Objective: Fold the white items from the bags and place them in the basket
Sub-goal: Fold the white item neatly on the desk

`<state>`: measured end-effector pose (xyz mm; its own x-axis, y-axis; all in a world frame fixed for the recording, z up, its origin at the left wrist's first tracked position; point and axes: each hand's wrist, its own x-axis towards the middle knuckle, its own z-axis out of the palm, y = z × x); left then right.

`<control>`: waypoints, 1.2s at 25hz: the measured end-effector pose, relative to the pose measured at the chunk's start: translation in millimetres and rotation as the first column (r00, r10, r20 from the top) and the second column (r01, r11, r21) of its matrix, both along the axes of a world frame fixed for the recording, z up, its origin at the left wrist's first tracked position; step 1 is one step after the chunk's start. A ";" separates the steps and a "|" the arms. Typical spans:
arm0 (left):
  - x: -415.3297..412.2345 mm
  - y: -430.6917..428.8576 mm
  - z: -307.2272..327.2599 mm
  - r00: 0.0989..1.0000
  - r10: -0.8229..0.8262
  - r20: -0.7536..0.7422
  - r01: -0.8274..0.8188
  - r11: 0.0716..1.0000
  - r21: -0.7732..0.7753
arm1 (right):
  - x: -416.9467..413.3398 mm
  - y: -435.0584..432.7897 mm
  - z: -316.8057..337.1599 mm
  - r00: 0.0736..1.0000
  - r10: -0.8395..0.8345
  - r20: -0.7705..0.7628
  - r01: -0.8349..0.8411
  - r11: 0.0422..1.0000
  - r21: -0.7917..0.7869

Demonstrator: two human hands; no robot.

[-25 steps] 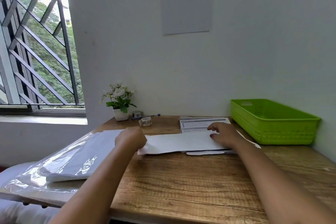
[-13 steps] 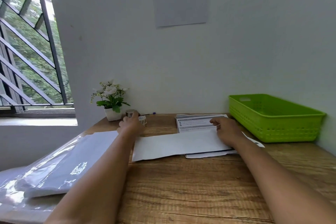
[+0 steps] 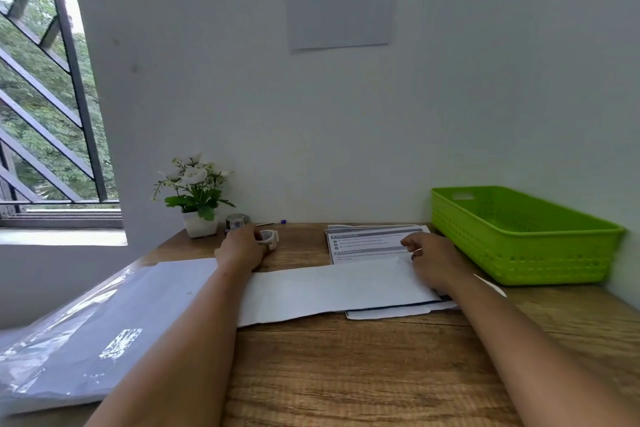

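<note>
The left hand (image 3: 242,248) has left the near-left end of the folded white item (image 3: 329,288), where it pressed a second ago, and now reaches to the back of the tabletop (image 3: 346,367). Its fingers (image 3: 258,236) curl round a small tape roll (image 3: 269,238), just in front of a second tape roll (image 3: 237,220) and a potted plant (image 3: 197,199).

The right hand (image 3: 434,262) stays on the right end of the white item. Its fingers are loosely bent over the far edge, and whether they pinch the edge or only rest on it cannot be told.

The item lies flat across the middle of the tabletop, partly covering a printed sheet (image 3: 367,241). The green basket (image 3: 526,246) stands just to the right of it. The clear bag (image 3: 79,347) with more white items lies at the left edge. The view has tilted downward.
</note>
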<state>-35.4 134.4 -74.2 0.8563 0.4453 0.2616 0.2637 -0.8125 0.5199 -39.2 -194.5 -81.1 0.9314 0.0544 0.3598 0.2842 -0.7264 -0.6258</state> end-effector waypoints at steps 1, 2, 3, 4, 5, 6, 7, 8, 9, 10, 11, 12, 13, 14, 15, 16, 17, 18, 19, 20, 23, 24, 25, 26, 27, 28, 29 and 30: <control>-2.4 -3.7 1.8 0.997 -0.060 0.046 0.060 0.998 -0.001 | -2.1 1.3 1.7 1.000 0.009 0.004 -0.009 1.000 -0.010; -6.5 -10.1 5.0 0.984 -0.149 0.096 0.150 0.989 -0.006 | -4.8 3.7 3.9 1.000 0.025 0.012 -0.024 1.000 -0.015; -11.1 -18.2 9.1 0.958 -0.251 0.139 0.255 0.967 -0.010 | -8.1 7.0 7.1 0.998 0.048 0.029 -0.048 0.999 -0.011; -16.5 -27.3 14.0 0.925 -0.346 0.160 0.352 0.936 -0.010 | -11.7 11.3 10.7 0.995 0.081 0.051 -0.081 0.997 0.001; -21.8 -37.0 19.6 0.891 -0.423 0.163 0.430 0.903 -0.008 | -16.6 16.3 15.1 0.990 0.120 0.074 -0.121 0.993 0.013; -26.3 -46.5 24.2 0.857 -0.489 0.162 0.497 0.868 -0.013 | -22.1 21.7 19.1 0.982 0.163 0.093 -0.166 0.986 0.024; -30.8 -56.4 27.5 0.821 -0.547 0.163 0.558 0.830 -0.026 | -27.9 26.6 22.6 0.973 0.207 0.105 -0.212 0.977 0.035; -35.9 -67.1 30.0 0.784 -0.599 0.163 0.611 0.791 -0.038 | -33.3 30.4 25.1 0.963 0.248 0.110 -0.254 0.966 0.048; -39.9 -77.7 30.6 0.751 -0.640 0.161 0.654 0.755 -0.046 | -37.4 32.8 26.2 0.954 0.279 0.108 -0.287 0.956 0.064; -43.1 -87.2 30.1 0.723 -0.670 0.167 0.686 0.725 -0.060 | -40.4 33.7 26.5 0.948 0.300 0.108 -0.310 0.947 0.083; -45.4 -95.1 29.1 0.697 -0.693 0.184 0.714 0.694 -0.088 | -42.9 33.6 26.8 0.942 0.316 0.116 -0.328 0.939 0.106; -47.4 -101.1 27.7 0.671 -0.712 0.206 0.740 0.661 -0.127 | -44.6 33.0 26.9 0.937 0.324 0.132 -0.341 0.931 0.133; -48.9 -104.8 25.7 0.651 -0.726 0.224 0.759 0.631 -0.160 | -45.8 32.3 27.3 0.933 0.325 0.155 -0.348 0.924 0.158; -49.4 -106.7 24.0 0.638 -0.732 0.240 0.770 0.611 -0.183 | -46.4 31.9 27.9 0.931 0.321 0.176 -0.350 0.920 0.178; -48.9 -106.8 22.0 0.637 -0.730 0.250 0.771 0.606 -0.196 | -47.0 31.6 28.4 0.931 0.313 0.190 -0.348 0.917 0.194; -49.2 -106.6 20.8 0.639 -0.725 0.257 0.769 0.603 -0.212 | -47.3 31.5 28.4 0.931 0.306 0.198 -0.345 0.915 0.210; -49.6 -106.7 19.5 0.643 -0.720 0.262 0.766 0.599 -0.233 | -46.8 31.6 27.9 0.933 0.299 0.198 -0.341 0.912 0.228; -50.6 -107.4 18.9 0.645 -0.717 0.264 0.763 0.592 -0.260 | -45.5 31.6 26.9 0.937 0.293 0.192 -0.335 0.909 0.249; -51.6 -108.5 18.5 0.650 -0.713 0.262 0.758 0.588 -0.283 | -44.3 31.6 25.8 0.941 0.283 0.184 -0.325 0.908 0.266; -53.1 -109.7 19.0 0.655 -0.709 0.259 0.753 0.585 -0.303 | -43.1 31.4 25.2 0.946 0.274 0.175 -0.315 0.906 0.282; -56.5 -112.0 20.5 0.673 -0.695 0.255 0.733 0.579 -0.357 | -41.4 31.6 25.2 0.952 0.252 0.174 -0.295 0.907 0.300; -57.2 -112.3 21.3 0.681 -0.686 0.255 0.724 0.581 -0.371 | -41.3 31.9 25.2 0.954 0.247 0.172 -0.290 0.907 0.305; -57.3 -112.3 21.6 0.692 -0.677 0.252 0.714 0.588 -0.381 | -41.4 32.2 25.5 0.956 0.244 0.166 -0.286 0.903 0.321; -57.4 -112.3 22.0 0.700 -0.670 0.247 0.705 0.593 -0.389 | -41.5 32.1 25.7 0.958 0.241 0.157 -0.282 0.894 0.347; -56.5 -112.0 21.4 0.707 -0.664 0.242 0.697 0.598 -0.395 | -40.9 31.4 25.6 0.961 0.234 0.147 -0.274 0.885 0.376; -55.4 -111.4 20.6 0.714 -0.659 0.238 0.690 0.603 -0.401 | -39.8 30.4 25.2 0.964 0.227 0.136 -0.264 0.874 0.407; -53.9 -109.9 18.9 0.722 -0.650 0.236 0.682 0.613 -0.398 | -38.6 28.8 24.8 0.967 0.221 0.128 -0.255 0.861 0.440; -51.9 -108.0 17.3 0.733 -0.638 0.237 0.672 0.625 -0.397 | -37.5 27.4 24.6 0.968 0.218 0.121 -0.249 0.841 0.481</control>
